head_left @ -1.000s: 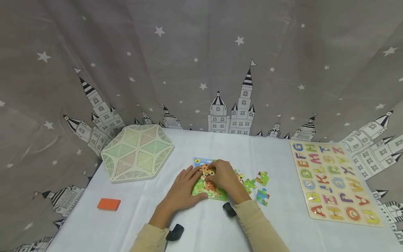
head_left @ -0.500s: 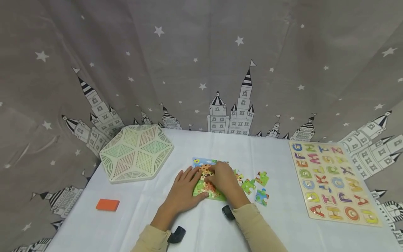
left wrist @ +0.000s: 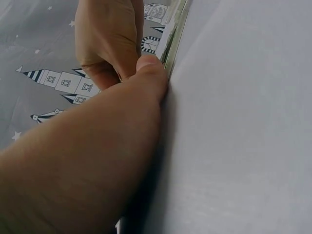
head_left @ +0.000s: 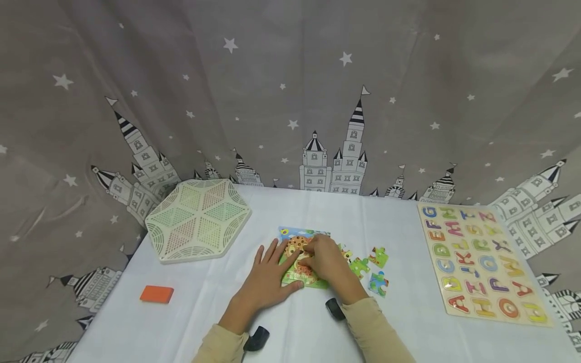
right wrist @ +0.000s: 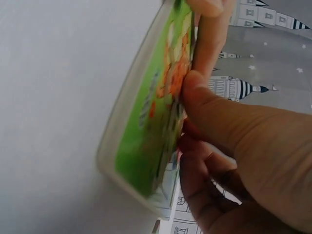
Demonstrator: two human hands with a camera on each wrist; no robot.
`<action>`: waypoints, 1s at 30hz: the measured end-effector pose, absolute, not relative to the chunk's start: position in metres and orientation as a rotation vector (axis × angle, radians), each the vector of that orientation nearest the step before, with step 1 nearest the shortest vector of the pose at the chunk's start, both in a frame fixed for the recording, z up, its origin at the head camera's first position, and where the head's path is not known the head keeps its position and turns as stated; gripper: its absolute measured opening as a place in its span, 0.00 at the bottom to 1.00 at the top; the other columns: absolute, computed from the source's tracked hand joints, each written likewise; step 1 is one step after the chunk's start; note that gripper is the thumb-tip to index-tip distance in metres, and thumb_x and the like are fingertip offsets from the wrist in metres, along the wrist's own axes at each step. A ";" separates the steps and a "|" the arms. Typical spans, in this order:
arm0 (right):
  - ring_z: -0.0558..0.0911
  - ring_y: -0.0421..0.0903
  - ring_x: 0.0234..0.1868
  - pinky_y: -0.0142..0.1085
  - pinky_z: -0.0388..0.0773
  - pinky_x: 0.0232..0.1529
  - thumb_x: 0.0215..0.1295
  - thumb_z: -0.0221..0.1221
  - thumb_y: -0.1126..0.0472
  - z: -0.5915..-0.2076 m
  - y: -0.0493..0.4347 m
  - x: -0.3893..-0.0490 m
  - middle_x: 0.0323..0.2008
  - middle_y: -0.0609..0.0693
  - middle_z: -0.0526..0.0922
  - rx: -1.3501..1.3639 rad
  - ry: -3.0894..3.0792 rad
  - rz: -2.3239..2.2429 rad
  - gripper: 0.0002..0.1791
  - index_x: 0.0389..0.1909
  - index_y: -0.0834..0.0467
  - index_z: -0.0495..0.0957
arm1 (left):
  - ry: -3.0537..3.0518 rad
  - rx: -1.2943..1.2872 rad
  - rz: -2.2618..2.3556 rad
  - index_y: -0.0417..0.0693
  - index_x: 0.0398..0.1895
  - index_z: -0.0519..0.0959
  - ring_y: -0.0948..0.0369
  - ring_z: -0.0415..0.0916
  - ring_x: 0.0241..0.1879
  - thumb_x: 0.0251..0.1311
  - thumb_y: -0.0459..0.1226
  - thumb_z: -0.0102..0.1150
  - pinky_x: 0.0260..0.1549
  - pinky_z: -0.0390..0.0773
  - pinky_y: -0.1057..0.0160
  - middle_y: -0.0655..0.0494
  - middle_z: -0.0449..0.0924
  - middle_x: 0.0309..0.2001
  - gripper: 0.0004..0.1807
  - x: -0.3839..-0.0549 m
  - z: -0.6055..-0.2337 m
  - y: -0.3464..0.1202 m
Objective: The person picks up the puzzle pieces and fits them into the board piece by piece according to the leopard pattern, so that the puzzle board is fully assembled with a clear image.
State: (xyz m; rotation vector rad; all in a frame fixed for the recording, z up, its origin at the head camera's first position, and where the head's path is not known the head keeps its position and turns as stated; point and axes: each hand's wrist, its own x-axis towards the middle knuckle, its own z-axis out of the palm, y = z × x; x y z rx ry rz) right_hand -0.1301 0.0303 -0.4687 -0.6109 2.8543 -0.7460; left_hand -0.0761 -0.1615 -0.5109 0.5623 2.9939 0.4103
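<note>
A jigsaw puzzle board (head_left: 290, 278) with a spotted animal on green and blue lies mid-table. My left hand (head_left: 265, 280) rests across its left side with fingers spread and straight, the thumb along its near edge. My right hand (head_left: 328, 259) is over the board's right part. Its thumb and fingers are bent and pinch a puzzle piece at the board's surface, most of it hidden under the fingers. The right wrist view shows the green corner of the board (right wrist: 136, 165) beside the thumb. Several loose jigsaw pieces (head_left: 378, 283) lie right of the board.
At the left stands a white hexagonal pegboard-like panel (head_left: 197, 222) with coloured dots. Nearer me is an orange block (head_left: 156, 294). A wooden alphabet board (head_left: 483, 262) lies at the right. Behind the white table (head_left: 218, 312) hangs a grey castle-print curtain (head_left: 272, 75).
The left fingers have spread and shifted slightly toward me. My right hand has moved slightly right and down, showing more of the animal picture. The loose pieces stay put.
</note>
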 end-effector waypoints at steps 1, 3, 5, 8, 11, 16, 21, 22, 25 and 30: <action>0.83 0.51 0.45 0.45 0.84 0.49 0.59 0.73 0.52 -0.469 0.031 -0.131 0.43 0.53 0.86 -0.613 2.858 -0.751 0.20 0.49 0.59 0.89 | 2.987 0.579 0.399 0.68 0.81 0.55 0.47 0.37 0.83 0.66 0.70 0.44 0.79 0.43 0.35 0.53 0.43 0.84 0.44 -0.076 -0.511 -0.162; 0.83 0.50 0.44 0.45 0.84 0.49 0.58 0.74 0.53 -0.470 0.031 -0.133 0.42 0.52 0.85 -0.623 2.863 -0.764 0.20 0.48 0.59 0.89 | 2.982 0.624 0.401 0.66 0.81 0.55 0.48 0.37 0.84 0.68 0.69 0.44 0.79 0.44 0.36 0.54 0.43 0.84 0.42 -0.077 -0.509 -0.162; 0.83 0.50 0.44 0.45 0.83 0.48 0.58 0.74 0.53 -0.472 0.032 -0.134 0.42 0.52 0.85 -0.636 2.859 -0.789 0.19 0.47 0.59 0.89 | 2.975 0.660 0.400 0.64 0.81 0.55 0.50 0.38 0.84 0.69 0.68 0.43 0.80 0.44 0.38 0.57 0.43 0.84 0.42 -0.076 -0.507 -0.162; 0.83 0.50 0.44 0.45 0.83 0.48 0.58 0.73 0.53 -0.474 0.034 -0.134 0.42 0.53 0.85 -0.644 2.849 -0.816 0.19 0.48 0.59 0.89 | 2.965 0.703 0.391 0.62 0.82 0.55 0.52 0.38 0.84 0.71 0.66 0.43 0.80 0.45 0.39 0.57 0.45 0.84 0.41 -0.075 -0.506 -0.162; 0.83 0.51 0.46 0.46 0.84 0.50 0.60 0.73 0.54 -0.476 0.037 -0.131 0.44 0.53 0.85 -0.614 2.841 -0.840 0.19 0.50 0.59 0.88 | 2.967 0.722 0.368 0.61 0.82 0.55 0.52 0.39 0.84 0.71 0.66 0.43 0.80 0.46 0.40 0.57 0.46 0.84 0.41 -0.075 -0.506 -0.161; 0.84 0.53 0.51 0.49 0.84 0.54 0.61 0.72 0.55 -0.476 0.041 -0.130 0.47 0.54 0.86 -0.587 2.841 -0.877 0.20 0.51 0.59 0.87 | 2.990 0.728 0.341 0.62 0.82 0.55 0.52 0.39 0.84 0.70 0.67 0.43 0.80 0.47 0.40 0.56 0.46 0.84 0.42 -0.078 -0.506 -0.158; 0.84 0.54 0.50 0.49 0.82 0.56 0.58 0.74 0.56 -0.473 0.049 -0.129 0.46 0.53 0.85 -0.546 2.826 -0.851 0.21 0.52 0.59 0.87 | 2.971 0.738 0.402 0.61 0.81 0.56 0.50 0.40 0.83 0.68 0.67 0.46 0.80 0.47 0.39 0.55 0.47 0.84 0.43 -0.078 -0.504 -0.158; 0.83 0.54 0.52 0.50 0.82 0.57 0.57 0.74 0.56 -0.472 0.051 -0.128 0.47 0.54 0.85 -0.534 2.825 -0.843 0.22 0.52 0.59 0.87 | 2.964 0.737 0.413 0.61 0.81 0.56 0.50 0.40 0.83 0.68 0.67 0.47 0.79 0.46 0.39 0.55 0.47 0.84 0.43 -0.077 -0.504 -0.158; 0.81 0.58 0.59 0.53 0.78 0.64 0.58 0.74 0.57 -0.469 0.056 -0.126 0.54 0.57 0.84 -0.484 2.822 -0.822 0.21 0.52 0.59 0.86 | 2.949 0.728 0.429 0.62 0.82 0.55 0.50 0.39 0.84 0.67 0.67 0.47 0.80 0.46 0.38 0.55 0.46 0.84 0.44 -0.076 -0.501 -0.159; 0.79 0.59 0.62 0.54 0.77 0.65 0.61 0.72 0.58 -0.471 0.059 -0.125 0.58 0.59 0.82 -0.487 2.838 -0.801 0.18 0.50 0.60 0.87 | 2.931 0.710 0.454 0.62 0.82 0.55 0.51 0.38 0.84 0.67 0.67 0.48 0.80 0.44 0.38 0.57 0.47 0.83 0.44 -0.075 -0.498 -0.158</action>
